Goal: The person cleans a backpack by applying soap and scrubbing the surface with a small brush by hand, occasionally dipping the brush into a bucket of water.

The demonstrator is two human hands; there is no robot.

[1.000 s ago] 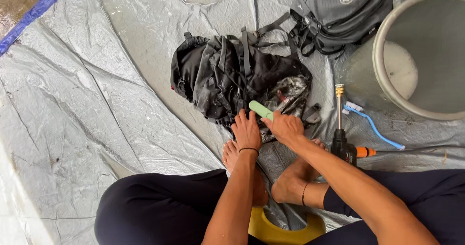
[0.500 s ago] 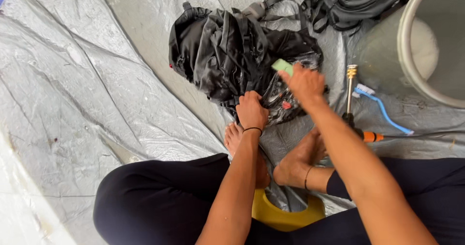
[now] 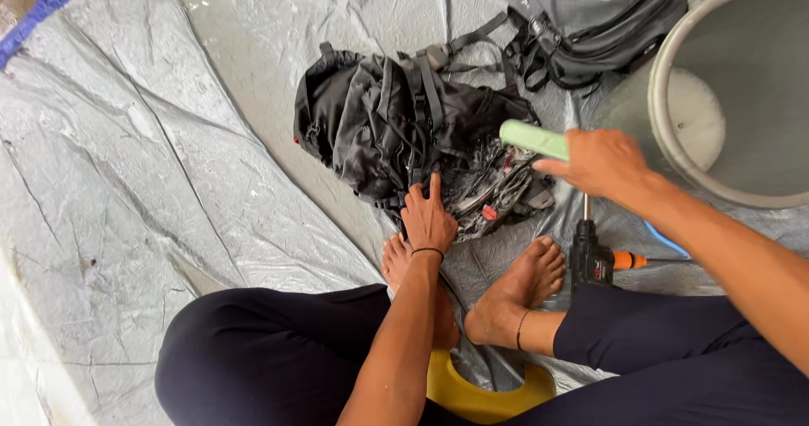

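A wet black backpack [image 3: 396, 131] lies crumpled on a grey tarp [image 3: 168, 165] in front of me. My left hand [image 3: 427, 213] presses flat on its near edge, fingers spread, a black band on the wrist. My right hand [image 3: 600, 163] is lifted to the right of the backpack and grips a pale green brush [image 3: 533, 139] by its handle, held above the tarp close to the bucket. My bare feet [image 3: 514, 287] rest on the tarp just below the backpack.
A large grey bucket [image 3: 674, 152] with soapy water stands at the right. A second grey-black backpack [image 3: 590, 17] lies at the top. A black spray gun [image 3: 592, 253] with orange fitting lies by my right foot. A yellow stool [image 3: 480, 392] is under me.
My right hand has lifted the green brush off the backpack and moved it right toward the bucket. My left hand has stayed on the backpack's near edge, its fingers spreading.
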